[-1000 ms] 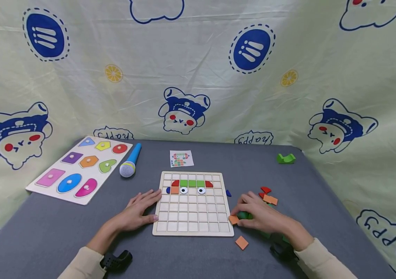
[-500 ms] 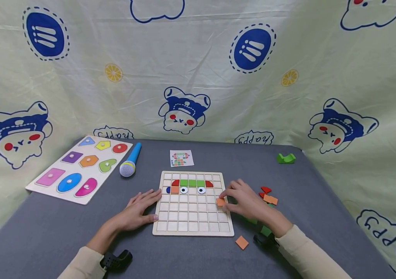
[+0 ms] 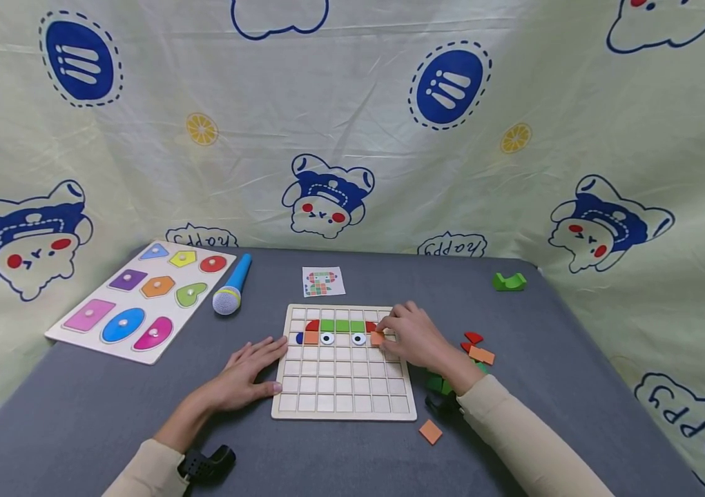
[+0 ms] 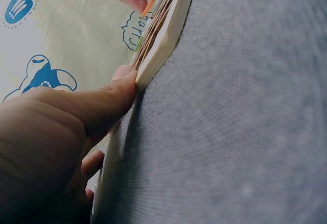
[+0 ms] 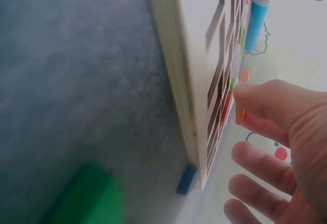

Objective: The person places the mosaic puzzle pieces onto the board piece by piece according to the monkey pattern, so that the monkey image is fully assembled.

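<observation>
My right hand [image 3: 417, 338] pinches an orange square tile [image 3: 377, 339] between thumb and index finger, over the right part of a wooden grid board [image 3: 342, 417]. In the right wrist view the tile [image 5: 245, 96] stands on edge close over the grid, and the other fingers are spread. On the board are green squares [image 3: 342, 326] between two red rounded pieces [image 3: 312, 326]. Below them lie a blue piece [image 3: 300, 339], an orange square [image 3: 311, 338] and two eye tiles [image 3: 359, 339]. My left hand [image 3: 246, 376] rests against the board's left edge, fingers extended, thumb [image 4: 120, 83] touching the rim.
A pattern card [image 3: 324, 281] lies behind the board. A blue toy microphone [image 3: 232, 286] and a shape puzzle board [image 3: 147, 300] are at left. Loose red pieces [image 3: 473, 337], orange tiles [image 3: 431, 432] and green pieces [image 3: 439, 384] lie at right. A green curved block [image 3: 509, 282] stands farther back.
My right hand has picked up the orange tile from beside the board's right edge and carried it up and left, next to the right eye tile. The left hand has stayed put.
</observation>
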A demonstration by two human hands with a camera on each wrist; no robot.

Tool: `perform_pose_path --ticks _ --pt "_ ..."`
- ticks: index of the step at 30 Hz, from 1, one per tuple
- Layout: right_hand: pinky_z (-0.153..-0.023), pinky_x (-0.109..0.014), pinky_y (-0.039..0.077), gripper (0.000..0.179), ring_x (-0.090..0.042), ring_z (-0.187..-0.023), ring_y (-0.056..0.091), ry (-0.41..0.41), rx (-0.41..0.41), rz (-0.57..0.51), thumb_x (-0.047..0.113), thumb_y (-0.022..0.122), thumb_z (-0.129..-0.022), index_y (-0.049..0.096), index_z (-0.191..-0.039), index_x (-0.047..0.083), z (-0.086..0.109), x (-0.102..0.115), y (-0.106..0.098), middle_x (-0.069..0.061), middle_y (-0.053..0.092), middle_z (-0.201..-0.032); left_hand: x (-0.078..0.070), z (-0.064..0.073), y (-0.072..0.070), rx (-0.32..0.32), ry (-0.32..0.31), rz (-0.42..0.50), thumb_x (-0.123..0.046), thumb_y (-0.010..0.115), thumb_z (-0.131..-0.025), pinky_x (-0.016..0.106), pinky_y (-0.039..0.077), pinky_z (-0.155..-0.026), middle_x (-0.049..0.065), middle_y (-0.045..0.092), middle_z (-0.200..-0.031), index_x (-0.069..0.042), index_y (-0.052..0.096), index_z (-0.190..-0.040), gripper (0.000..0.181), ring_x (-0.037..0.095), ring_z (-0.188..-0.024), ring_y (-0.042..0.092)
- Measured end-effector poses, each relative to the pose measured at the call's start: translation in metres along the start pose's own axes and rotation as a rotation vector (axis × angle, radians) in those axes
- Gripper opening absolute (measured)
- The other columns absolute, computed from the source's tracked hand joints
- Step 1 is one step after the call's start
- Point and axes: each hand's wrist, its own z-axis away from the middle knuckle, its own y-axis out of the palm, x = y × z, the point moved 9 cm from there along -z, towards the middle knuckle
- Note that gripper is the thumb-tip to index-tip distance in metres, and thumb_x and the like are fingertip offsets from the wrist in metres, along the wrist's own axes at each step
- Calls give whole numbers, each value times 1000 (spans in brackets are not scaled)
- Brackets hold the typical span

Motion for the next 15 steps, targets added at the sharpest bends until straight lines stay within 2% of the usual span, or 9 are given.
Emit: perform_pose_path --ticks 9,15 --pt "-77 -33 36 19 -18 -92 43 33 28 21 32 73 -82 72 -98 23 -11 2 6 0 58 -99 0 -1 1 8 1 3 -31 63 -89 60 2 -114 9 28 -156 -10 32 -147 69 36 -146 16" --pt "-74 -32 34 20 -17 -89 42 12 27 17 32 74 -81 73 -98 23 -12 5 7 0 58 -98 0 -1 1 10 -4 6 -32 63 -89 60 2 -114 8 28 -156 -10 32 -147 69 36 -146 15"
